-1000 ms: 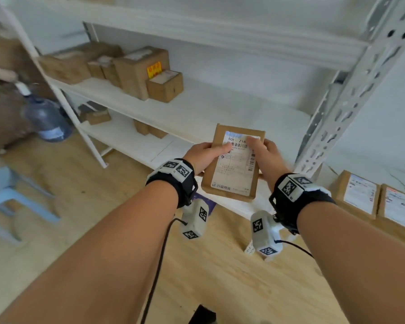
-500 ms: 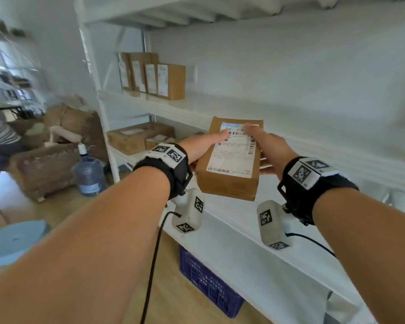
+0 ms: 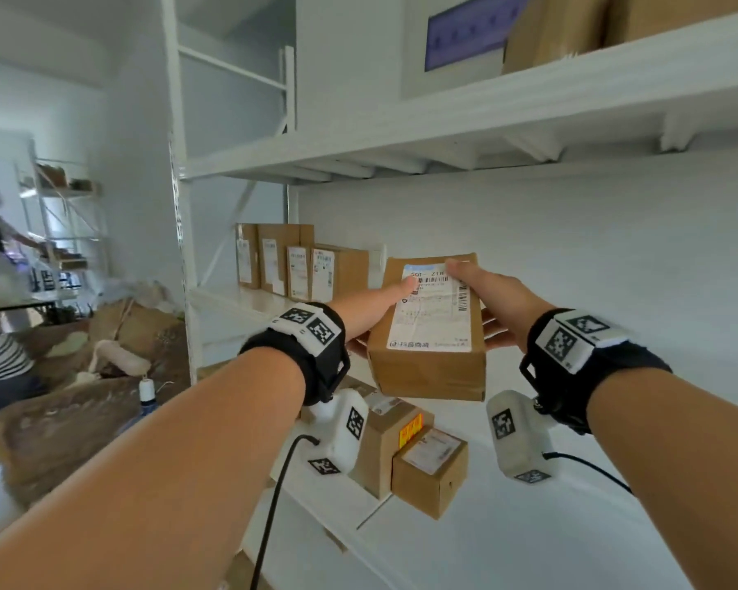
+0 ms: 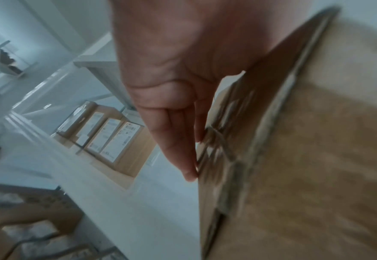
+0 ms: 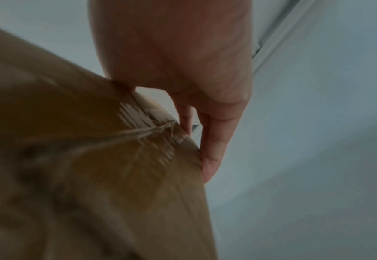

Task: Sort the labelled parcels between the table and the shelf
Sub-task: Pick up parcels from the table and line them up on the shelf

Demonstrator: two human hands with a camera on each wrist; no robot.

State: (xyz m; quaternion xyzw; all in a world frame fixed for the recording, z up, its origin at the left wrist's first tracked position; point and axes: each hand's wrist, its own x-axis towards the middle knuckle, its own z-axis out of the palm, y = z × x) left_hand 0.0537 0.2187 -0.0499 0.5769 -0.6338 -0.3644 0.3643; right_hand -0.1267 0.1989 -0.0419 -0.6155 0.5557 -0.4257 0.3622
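While both hands carry it, the parcel [image 3: 431, 330] sits in mid-air in front of the middle shelf [image 3: 248, 298], label side up, to the right of the row of upright boxes [image 3: 299, 266] standing on that shelf. Left hand [image 3: 376, 306]: thumb on the label's upper edge, fingers flat along the parcel's left wall and underside. Right hand [image 3: 493, 302]: thumb on the label, fingers under the right wall. Both clamp the parcel from opposite sides.

Judgement: a taped cardboard carton, stiff walls, corners square, so probably rigid and not heavy. The tape sheen near the right fingers [image 5: 210, 158] suggests a slick patch; bare cardboard on the side walls looks the safer hold. Contents unknown, so fragility cannot be told.
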